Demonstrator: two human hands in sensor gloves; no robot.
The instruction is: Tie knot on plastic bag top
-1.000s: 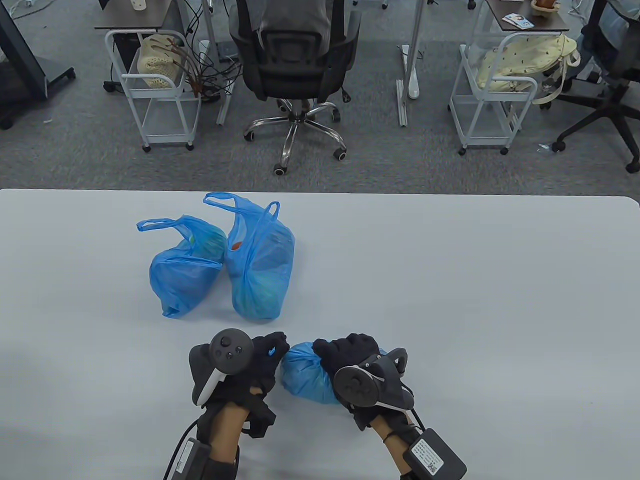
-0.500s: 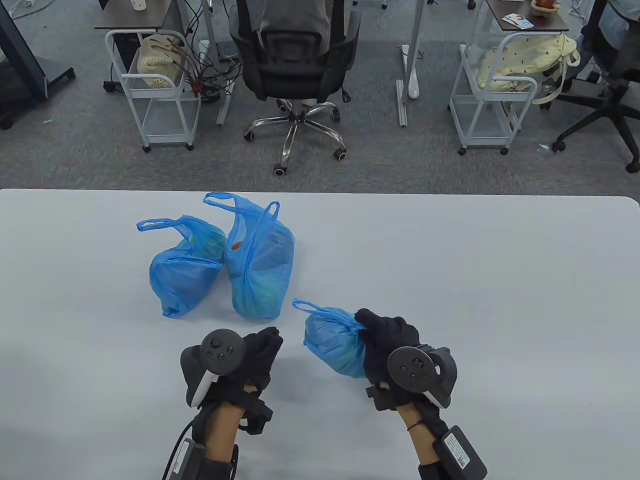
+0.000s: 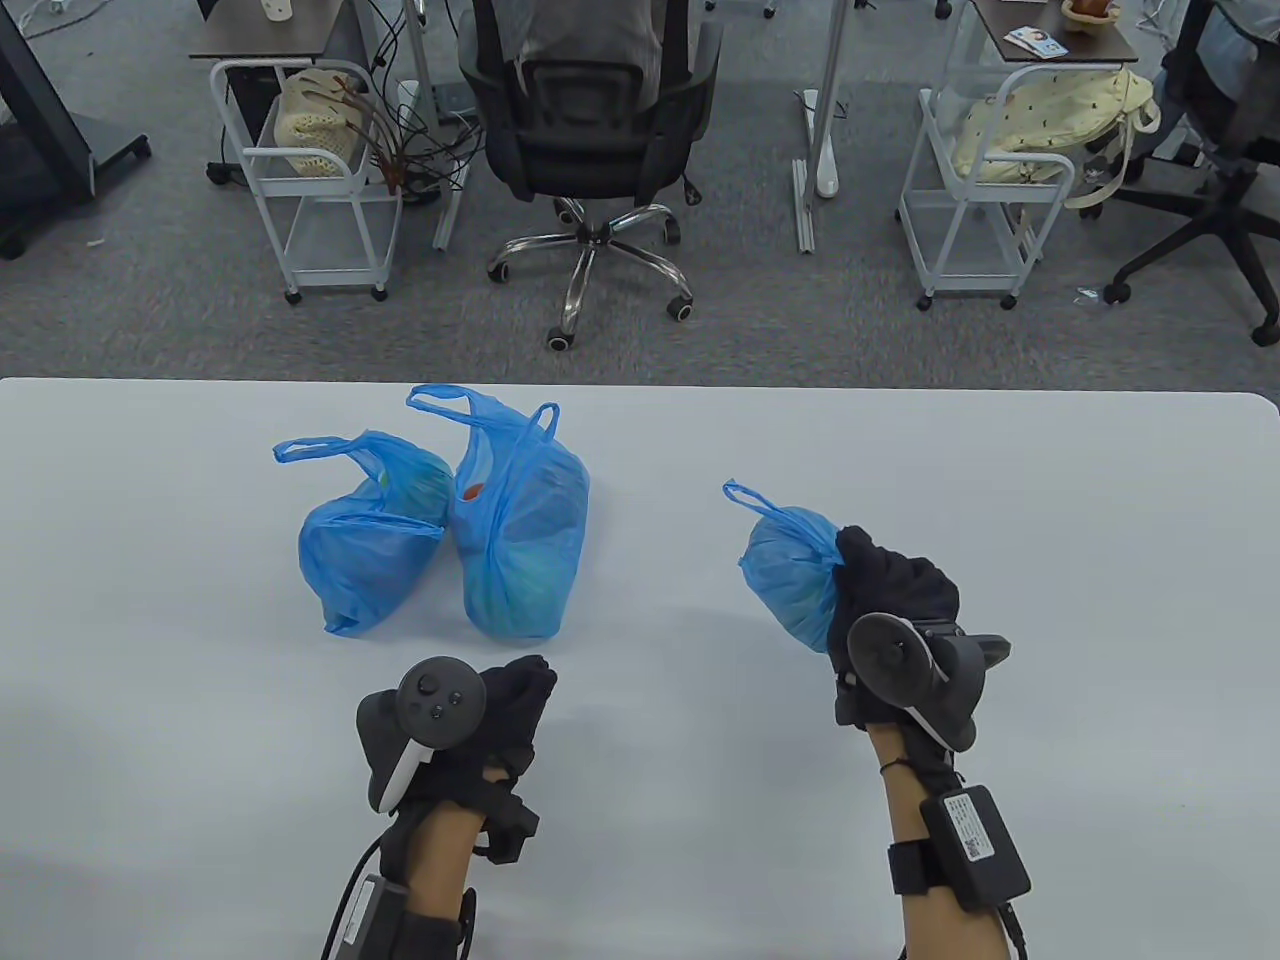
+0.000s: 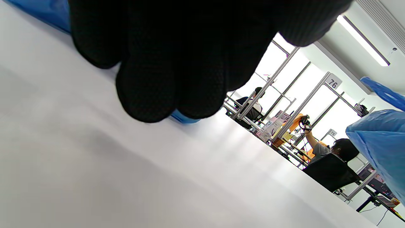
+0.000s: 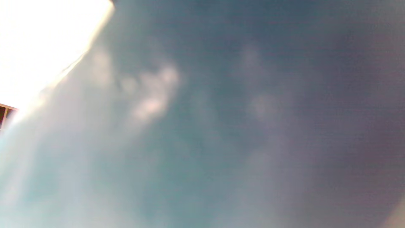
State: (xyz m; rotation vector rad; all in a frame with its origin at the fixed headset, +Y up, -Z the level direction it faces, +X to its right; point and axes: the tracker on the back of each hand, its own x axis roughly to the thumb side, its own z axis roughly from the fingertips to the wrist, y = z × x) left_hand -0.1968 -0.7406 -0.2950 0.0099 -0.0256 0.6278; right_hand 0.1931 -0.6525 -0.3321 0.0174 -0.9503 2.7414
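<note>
My right hand (image 3: 885,585) grips a small knotted blue plastic bag (image 3: 790,570) at the right of the table, its tied top and a loose handle loop pointing up and left. The bag fills the right wrist view (image 5: 202,126) as a blue blur. It also shows at the right edge of the left wrist view (image 4: 379,148). My left hand (image 3: 510,700) is empty, fingers curled, near the table's front edge; its fingers (image 4: 164,63) hang over the white table. Two blue bags with open handles (image 3: 375,540) (image 3: 520,540) stand side by side at the back left.
The white table (image 3: 1000,480) ends at a far edge with grey carpet beyond. An office chair (image 3: 590,130) and two white carts (image 3: 310,180) (image 3: 985,190) stand on the floor behind it.
My right hand has carried the knotted bag from the front centre to the right and farther back. My left hand let go of the bag top and drew back slightly, empty.
</note>
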